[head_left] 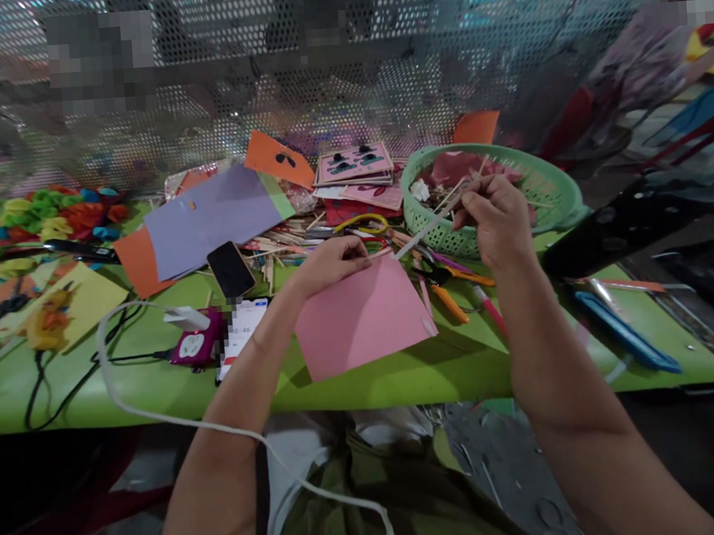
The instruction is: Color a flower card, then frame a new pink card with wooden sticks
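A pink paper sheet (361, 320) lies slanted on the green tabletop in front of me. My left hand (336, 262) is closed at its upper edge, fingers curled and pressed on the paper; the fingertips are partly hidden. Up and to the right, my right hand (495, 213) pinches one end of a narrow whitish strip (428, 231), tape-like in look. That strip slants down to the sheet's top corner, where its lower end meets or lies very near the paper. A small pale piece (428, 326) sits at the sheet's lower right corner.
Behind my right hand stands a green basket (553, 197) with sticks and scraps. Orange-handled pliers (451, 303) lie right of the sheet. To the left are a phone (231, 270), a purple power adapter (200, 339) and a white cable (178, 423). Purple sheets (212, 216) lie behind.
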{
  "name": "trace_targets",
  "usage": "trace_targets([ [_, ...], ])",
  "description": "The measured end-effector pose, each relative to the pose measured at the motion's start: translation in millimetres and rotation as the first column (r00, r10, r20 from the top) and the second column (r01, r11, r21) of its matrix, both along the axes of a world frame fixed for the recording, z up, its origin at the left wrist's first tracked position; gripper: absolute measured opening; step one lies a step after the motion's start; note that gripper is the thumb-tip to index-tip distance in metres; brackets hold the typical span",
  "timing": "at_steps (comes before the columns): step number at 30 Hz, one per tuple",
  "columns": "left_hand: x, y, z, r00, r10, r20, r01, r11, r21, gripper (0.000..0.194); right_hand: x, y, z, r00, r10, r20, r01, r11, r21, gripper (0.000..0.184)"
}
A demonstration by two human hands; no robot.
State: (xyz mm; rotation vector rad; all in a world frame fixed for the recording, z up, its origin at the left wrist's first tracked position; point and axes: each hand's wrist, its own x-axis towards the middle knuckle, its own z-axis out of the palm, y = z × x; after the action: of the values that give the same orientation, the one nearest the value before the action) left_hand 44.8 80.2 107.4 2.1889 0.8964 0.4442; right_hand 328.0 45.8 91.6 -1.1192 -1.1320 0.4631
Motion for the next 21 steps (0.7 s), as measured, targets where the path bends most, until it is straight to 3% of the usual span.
trace_targets([
  [5,-6,-9,-6.9,0.999,0.024,0.044,-0.02,0.997,-0.075,0.019,1,-4,5.1,0.999,-0.008,-0.044,0.01,0.999,0.032,0.008],
  [10,-10,-23,-20.2,0.986,0.148,0.072,-0.136,0.979,-0.151,0.021,6,-26,14.2,0.998,0.001,-0.071,0.001,1.0,0.028,0.017],
  [16,-21,-53,-37.7,0.95,0.307,0.059,-0.285,0.928,-0.24,0.01,28,-102,29.9,0.993,-0.109,0.041,0.108,0.994,0.01,0.023],
  [21,-30,-78,-49.8,0.885,0.457,0.085,-0.417,0.862,-0.289,0.024,75,-191,19.2,0.922,-0.311,0.229,0.338,0.937,-0.089,0.03],
])
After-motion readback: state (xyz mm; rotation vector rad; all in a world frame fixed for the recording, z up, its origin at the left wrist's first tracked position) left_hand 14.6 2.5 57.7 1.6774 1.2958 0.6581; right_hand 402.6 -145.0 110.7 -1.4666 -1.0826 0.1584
